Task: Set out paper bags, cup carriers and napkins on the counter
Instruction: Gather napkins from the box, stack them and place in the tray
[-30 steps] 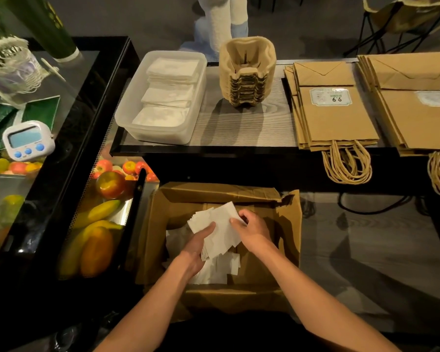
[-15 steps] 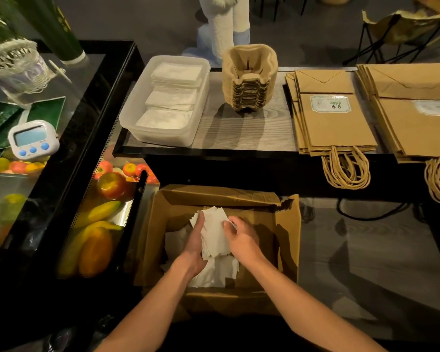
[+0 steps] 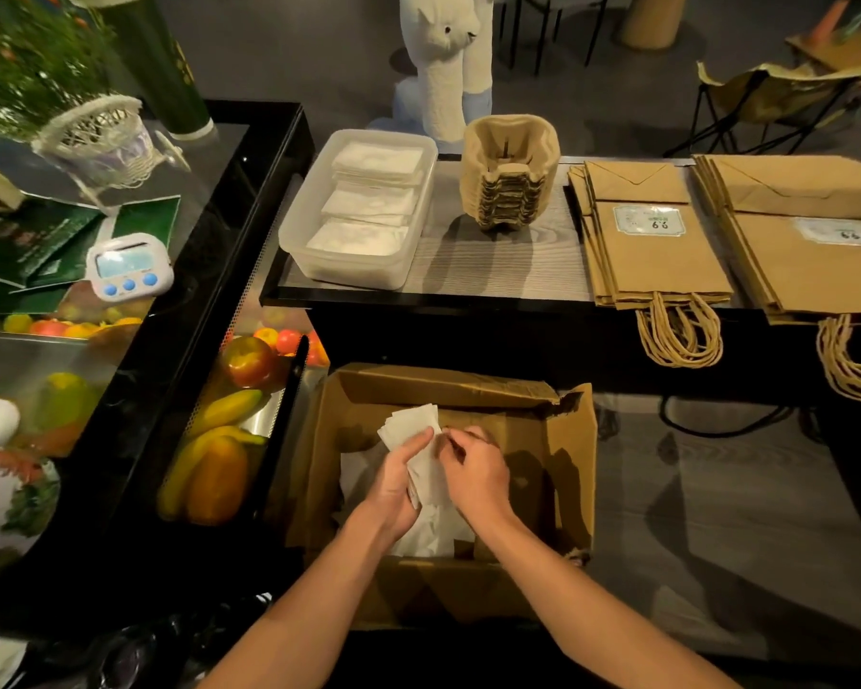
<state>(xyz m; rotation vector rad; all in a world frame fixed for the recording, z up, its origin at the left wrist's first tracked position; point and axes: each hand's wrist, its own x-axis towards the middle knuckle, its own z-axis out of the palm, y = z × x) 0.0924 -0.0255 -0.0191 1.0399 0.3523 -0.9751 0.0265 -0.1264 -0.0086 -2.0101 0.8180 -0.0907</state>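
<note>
Both hands are down inside an open cardboard box (image 3: 572, 469) on the floor. My left hand (image 3: 396, 477) grips a stack of white napkins (image 3: 411, 425) from the left, thumb across its front. My right hand (image 3: 475, 469) holds the same stack from the right with curled fingers. More loose napkins (image 3: 431, 537) lie in the box under my wrists. On the counter (image 3: 493, 263) above stand a clear plastic tub (image 3: 319, 251) with napkin stacks, a pile of brown cup carriers (image 3: 510, 176), and two piles of brown paper bags (image 3: 659, 256) (image 3: 811, 261) with handles hanging over the edge.
A black glass display case (image 3: 229, 216) to the left holds fruit (image 3: 220, 455) and carries a white timer (image 3: 128, 266), green cards and a wicker basket (image 3: 98, 134). A white figure (image 3: 448, 62) and a chair (image 3: 766, 97) stand beyond the counter. Black cable lies on the floor at right.
Both hands squeezed the fanned-out napkins together into a tighter upright stack, staying inside the box. The view shifted a little, so the counter sits lower in the frame.
</note>
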